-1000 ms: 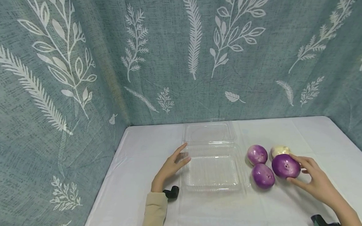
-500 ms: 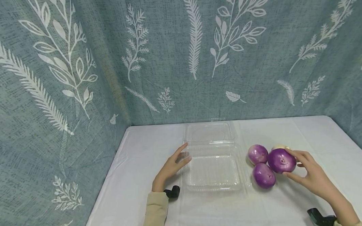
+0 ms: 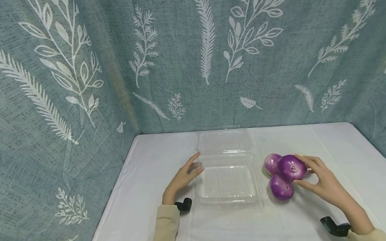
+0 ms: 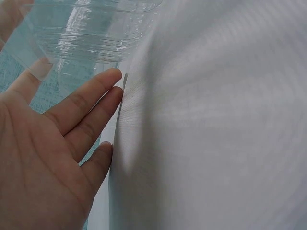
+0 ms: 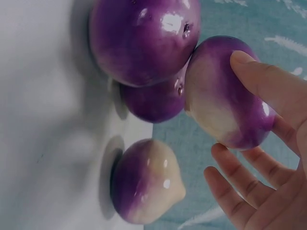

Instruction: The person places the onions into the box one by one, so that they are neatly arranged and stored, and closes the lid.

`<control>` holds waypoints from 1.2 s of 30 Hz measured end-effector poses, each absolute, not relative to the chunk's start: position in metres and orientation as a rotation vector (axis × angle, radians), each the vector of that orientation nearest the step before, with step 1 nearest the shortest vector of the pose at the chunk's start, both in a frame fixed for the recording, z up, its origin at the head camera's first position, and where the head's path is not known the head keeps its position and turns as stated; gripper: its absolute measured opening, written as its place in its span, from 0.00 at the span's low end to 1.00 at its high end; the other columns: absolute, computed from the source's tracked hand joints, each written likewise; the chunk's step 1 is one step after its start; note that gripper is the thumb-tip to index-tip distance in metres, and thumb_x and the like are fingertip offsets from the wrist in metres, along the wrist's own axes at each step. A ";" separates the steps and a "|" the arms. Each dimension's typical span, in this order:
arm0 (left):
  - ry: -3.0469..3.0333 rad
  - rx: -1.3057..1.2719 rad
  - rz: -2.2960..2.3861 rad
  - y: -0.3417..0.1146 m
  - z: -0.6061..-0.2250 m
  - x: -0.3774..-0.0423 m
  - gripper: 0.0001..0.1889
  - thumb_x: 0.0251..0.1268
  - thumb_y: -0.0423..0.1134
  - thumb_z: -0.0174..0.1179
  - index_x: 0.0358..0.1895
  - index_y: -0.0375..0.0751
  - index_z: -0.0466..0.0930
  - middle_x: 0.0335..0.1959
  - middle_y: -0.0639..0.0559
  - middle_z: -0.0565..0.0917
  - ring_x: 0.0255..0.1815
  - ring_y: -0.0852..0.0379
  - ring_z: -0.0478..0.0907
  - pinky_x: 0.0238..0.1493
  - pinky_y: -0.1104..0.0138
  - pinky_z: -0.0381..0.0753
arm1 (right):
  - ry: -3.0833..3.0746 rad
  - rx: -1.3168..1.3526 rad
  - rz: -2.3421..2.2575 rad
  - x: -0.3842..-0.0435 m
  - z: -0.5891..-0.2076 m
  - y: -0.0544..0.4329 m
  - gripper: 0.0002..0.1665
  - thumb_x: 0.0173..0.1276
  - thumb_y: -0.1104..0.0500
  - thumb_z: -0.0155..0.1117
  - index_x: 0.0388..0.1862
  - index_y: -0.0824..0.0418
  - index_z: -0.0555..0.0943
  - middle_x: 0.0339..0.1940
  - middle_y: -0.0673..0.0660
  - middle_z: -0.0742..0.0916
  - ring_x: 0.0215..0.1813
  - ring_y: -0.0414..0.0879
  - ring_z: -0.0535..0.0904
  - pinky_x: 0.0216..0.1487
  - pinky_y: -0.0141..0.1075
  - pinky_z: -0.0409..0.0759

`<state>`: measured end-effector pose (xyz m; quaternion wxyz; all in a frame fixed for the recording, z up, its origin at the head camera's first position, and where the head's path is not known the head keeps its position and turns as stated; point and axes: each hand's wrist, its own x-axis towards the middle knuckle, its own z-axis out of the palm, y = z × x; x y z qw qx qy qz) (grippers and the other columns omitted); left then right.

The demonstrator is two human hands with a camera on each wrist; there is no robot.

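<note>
My right hand (image 3: 327, 184) pinches a purple-and-white turnip (image 3: 290, 167) between thumb and fingers, lifted off the table. In the right wrist view the held turnip (image 5: 220, 91) is clear of the surface, close to or touching a large purple turnip (image 5: 144, 40). Two turnips, one behind (image 3: 271, 163) and one in front (image 3: 281, 188), lie just left of and below it. A further turnip (image 5: 146, 182) rests on the table, mostly hidden by my hand in the head view. My left hand (image 3: 182, 179), fingers extended, touches the left rim of a clear plastic clamshell container (image 3: 227, 186).
The container's lid (image 3: 223, 141) lies folded back toward the curtain. A white cloth covers the table (image 3: 234, 227). A green leaf-patterned curtain (image 3: 183, 62) stands behind and to the sides. Black wrist devices (image 3: 335, 226) sit below each hand.
My right hand has raised the turnip and carried it left and away from me, over the other turnips. The left hand stays at the container's rim.
</note>
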<state>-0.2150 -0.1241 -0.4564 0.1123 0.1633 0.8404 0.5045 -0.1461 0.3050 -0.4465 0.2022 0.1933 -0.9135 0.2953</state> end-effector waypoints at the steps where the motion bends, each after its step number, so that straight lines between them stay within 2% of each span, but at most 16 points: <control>1: 2.467 0.477 1.481 -0.124 -0.457 -0.215 0.33 0.69 0.46 0.52 0.73 0.50 0.50 0.68 0.36 0.62 0.69 0.38 0.58 0.65 0.38 0.53 | -2.553 0.543 0.831 -0.147 -0.446 0.304 0.50 0.41 0.62 0.79 0.66 0.56 0.68 0.54 0.57 0.74 0.49 0.24 0.65 0.46 0.16 0.70; 7: 2.461 0.471 1.481 -0.124 -0.458 -0.216 0.33 0.69 0.47 0.52 0.73 0.51 0.49 0.69 0.36 0.60 0.69 0.38 0.57 0.65 0.38 0.53 | -2.564 0.568 0.838 -0.151 -0.443 0.298 0.49 0.44 0.60 0.78 0.67 0.55 0.68 0.55 0.56 0.74 0.49 0.27 0.68 0.46 0.18 0.71; 12: 2.453 0.470 1.488 -0.124 -0.459 -0.216 0.33 0.68 0.47 0.52 0.73 0.52 0.49 0.68 0.37 0.63 0.69 0.39 0.58 0.65 0.38 0.53 | -2.563 0.598 0.856 -0.155 -0.439 0.292 0.49 0.44 0.61 0.78 0.67 0.55 0.67 0.55 0.55 0.74 0.50 0.29 0.68 0.47 0.18 0.71; 22: 2.459 0.463 1.479 -0.124 -0.457 -0.215 0.33 0.69 0.47 0.52 0.73 0.50 0.49 0.67 0.36 0.64 0.69 0.38 0.58 0.65 0.38 0.53 | -2.600 0.591 0.848 -0.155 -0.436 0.284 0.47 0.47 0.58 0.77 0.67 0.56 0.67 0.55 0.53 0.74 0.50 0.34 0.72 0.45 0.33 0.79; 26: 2.465 0.463 1.485 -0.124 -0.457 -0.215 0.33 0.69 0.45 0.52 0.73 0.50 0.50 0.67 0.35 0.64 0.69 0.38 0.58 0.65 0.38 0.53 | -2.605 0.595 0.866 -0.156 -0.437 0.281 0.47 0.47 0.58 0.77 0.67 0.54 0.67 0.55 0.53 0.73 0.51 0.35 0.72 0.46 0.32 0.79; 32: 2.468 0.460 1.491 -0.124 -0.461 -0.217 0.33 0.69 0.45 0.52 0.73 0.50 0.50 0.68 0.35 0.62 0.69 0.37 0.58 0.64 0.37 0.53 | -2.601 0.602 0.869 -0.158 -0.437 0.275 0.48 0.45 0.58 0.78 0.67 0.55 0.68 0.55 0.53 0.74 0.51 0.37 0.71 0.46 0.36 0.79; 36: 2.479 0.444 1.513 -0.125 -0.479 -0.226 0.33 0.68 0.46 0.53 0.73 0.56 0.51 0.69 0.39 0.61 0.69 0.37 0.58 0.63 0.36 0.53 | -2.596 0.617 0.883 -0.159 -0.437 0.271 0.47 0.45 0.58 0.78 0.66 0.55 0.68 0.54 0.53 0.74 0.51 0.36 0.70 0.48 0.28 0.77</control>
